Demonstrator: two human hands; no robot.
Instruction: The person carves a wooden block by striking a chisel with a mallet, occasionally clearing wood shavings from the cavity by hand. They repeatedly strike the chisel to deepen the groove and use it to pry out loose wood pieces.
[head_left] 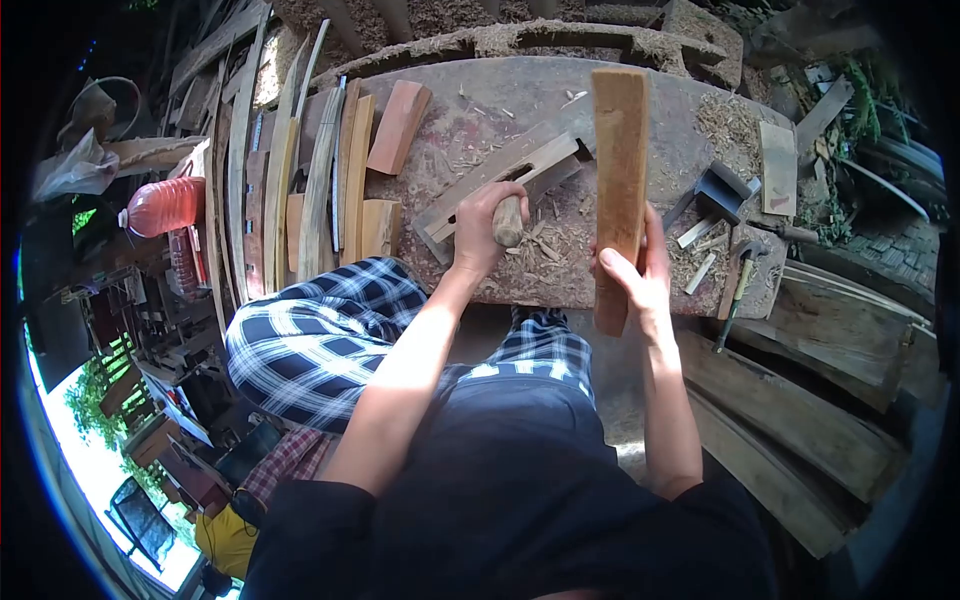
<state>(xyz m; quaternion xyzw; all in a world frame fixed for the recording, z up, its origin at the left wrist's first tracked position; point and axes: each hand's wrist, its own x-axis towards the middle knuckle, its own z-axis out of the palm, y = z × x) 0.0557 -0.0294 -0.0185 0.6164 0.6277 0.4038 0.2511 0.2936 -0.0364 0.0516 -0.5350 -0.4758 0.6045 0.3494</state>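
Observation:
My left hand is closed around a rounded wooden handle at the middle of the workbench. That handle appears to belong to a wooden hand plane, a long pale body with a dark slot, lying aslant on the bench; where they join is hidden by my fingers. In my right hand a long brown wooden block is raised upright in view, above the bench's front edge. My thumb presses its near face and the fingers wrap its right side.
Wood shavings litter the workbench. At right lie a black metal piece and a hammer. A reddish wood block and several wooden strips stand left, near a pink-filled bottle. Planks lie lower right.

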